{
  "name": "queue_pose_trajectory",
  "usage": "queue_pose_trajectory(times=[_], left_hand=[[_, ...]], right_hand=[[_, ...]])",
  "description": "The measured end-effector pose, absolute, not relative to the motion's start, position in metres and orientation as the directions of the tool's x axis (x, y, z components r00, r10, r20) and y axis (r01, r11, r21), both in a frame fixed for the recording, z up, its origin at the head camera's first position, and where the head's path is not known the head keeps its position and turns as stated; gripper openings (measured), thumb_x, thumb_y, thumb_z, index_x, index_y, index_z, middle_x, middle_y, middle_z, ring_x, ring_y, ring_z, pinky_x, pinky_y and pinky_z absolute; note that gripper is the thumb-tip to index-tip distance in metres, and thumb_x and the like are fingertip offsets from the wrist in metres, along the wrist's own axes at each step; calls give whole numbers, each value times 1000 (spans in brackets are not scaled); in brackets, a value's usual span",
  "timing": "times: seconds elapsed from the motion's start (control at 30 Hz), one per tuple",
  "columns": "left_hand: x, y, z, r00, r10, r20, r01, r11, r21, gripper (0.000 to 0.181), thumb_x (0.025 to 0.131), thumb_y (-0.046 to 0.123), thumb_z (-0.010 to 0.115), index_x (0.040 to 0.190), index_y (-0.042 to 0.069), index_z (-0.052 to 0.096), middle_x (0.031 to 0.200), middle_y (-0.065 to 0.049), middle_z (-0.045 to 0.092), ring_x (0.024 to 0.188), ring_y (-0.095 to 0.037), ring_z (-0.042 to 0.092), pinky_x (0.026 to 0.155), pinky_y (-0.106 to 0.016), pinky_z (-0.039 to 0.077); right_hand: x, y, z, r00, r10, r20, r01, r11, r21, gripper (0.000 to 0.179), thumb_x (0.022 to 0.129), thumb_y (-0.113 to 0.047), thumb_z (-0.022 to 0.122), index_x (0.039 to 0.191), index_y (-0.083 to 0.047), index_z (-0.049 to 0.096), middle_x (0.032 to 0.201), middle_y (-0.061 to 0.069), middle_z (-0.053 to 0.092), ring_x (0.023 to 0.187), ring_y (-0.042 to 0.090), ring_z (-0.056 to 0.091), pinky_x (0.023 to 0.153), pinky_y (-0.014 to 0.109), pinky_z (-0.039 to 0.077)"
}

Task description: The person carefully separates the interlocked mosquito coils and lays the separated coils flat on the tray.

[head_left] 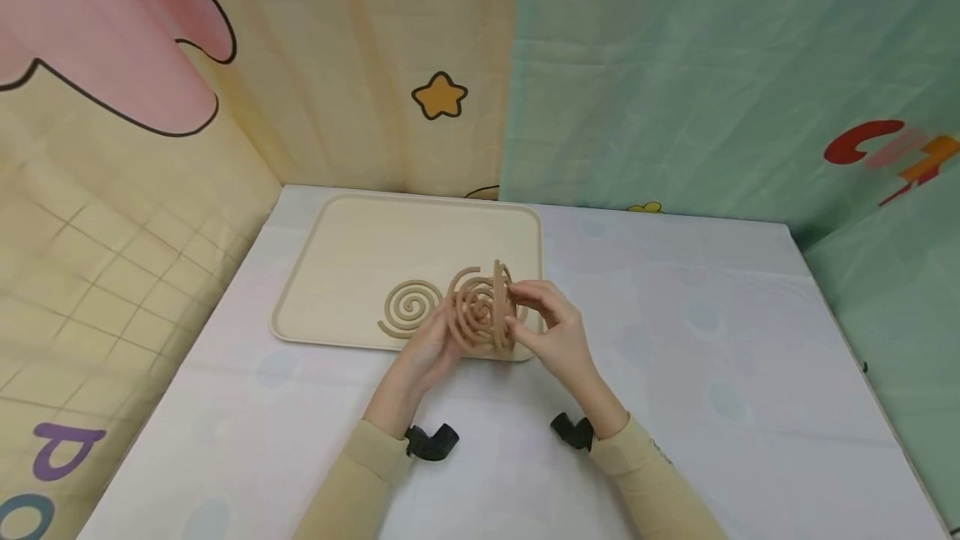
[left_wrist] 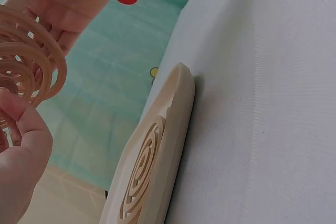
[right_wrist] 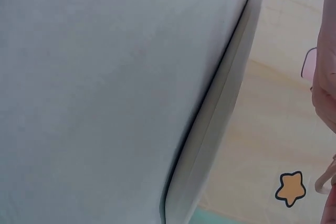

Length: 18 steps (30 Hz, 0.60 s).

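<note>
Over the front right part of the beige tray (head_left: pixel 420 232), my left hand (head_left: pixel 431 348) grips a set of brown mosquito coils (head_left: pixel 472 311) by their left side. From the other side my right hand (head_left: pixel 555 327) pinches the edge of a coil that stands nearly edge-on, thumb and fingers at its rim. Seen from the left wrist, the held coils (left_wrist: pixel 47 61) overlap in loose loops between both hands, clear of the tray. One more mosquito coil (head_left: pixel 411 307) lies flat on the tray, just left of the left hand. The right wrist view catches only a sliver of hand.
The tray rests on a table with a pale cloth (head_left: pixel 675 340), toward its back left. Printed curtains (head_left: pixel 360 65) hang close behind the table and along both sides. Black wrist mounts (head_left: pixel 433 442) sit at both cuffs.
</note>
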<state>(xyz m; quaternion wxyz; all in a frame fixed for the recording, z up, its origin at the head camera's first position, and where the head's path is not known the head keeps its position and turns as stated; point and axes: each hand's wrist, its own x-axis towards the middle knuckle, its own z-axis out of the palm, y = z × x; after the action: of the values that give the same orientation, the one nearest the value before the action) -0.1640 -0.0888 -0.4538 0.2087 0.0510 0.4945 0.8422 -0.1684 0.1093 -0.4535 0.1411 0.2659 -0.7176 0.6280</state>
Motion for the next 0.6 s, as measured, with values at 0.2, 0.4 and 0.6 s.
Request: queue_pose_trajectory(times=[0.2,0.4,0.6], left_hand=[[-165,-88,-458,-918,391,-69,-267,-479,836,56,100,50,45,141,13,37,102,8,62,98,-5,60,93,-24,51],[-166,-88,-461,-936,349,-43,-231,-519,823,32,98,48,49,115,21,49,106,8,62,103,-4,60,95,-24,50],[-169,-93,-468,-932,363,25,-191,-547,815,27,100,46,49,112,24,58,105,9,64,101,-4,61,96,-24,49]], right_hand=[[-171,112,-452,-950,-117,291,-276,-124,-953,38,85,13,62,122,14,54,111,-4,63,103,5,63,93,20,53],[-176,117,-454,-993,-117,-26,61,-312,-948,30,98,-6,54,128,-1,54,112,-5,61,104,7,61,94,21,52],[-181,124,-459,-968,-222,-119,224,-543,-809,17,103,-29,50,110,-20,64,109,-6,63,100,7,61,94,23,50]])
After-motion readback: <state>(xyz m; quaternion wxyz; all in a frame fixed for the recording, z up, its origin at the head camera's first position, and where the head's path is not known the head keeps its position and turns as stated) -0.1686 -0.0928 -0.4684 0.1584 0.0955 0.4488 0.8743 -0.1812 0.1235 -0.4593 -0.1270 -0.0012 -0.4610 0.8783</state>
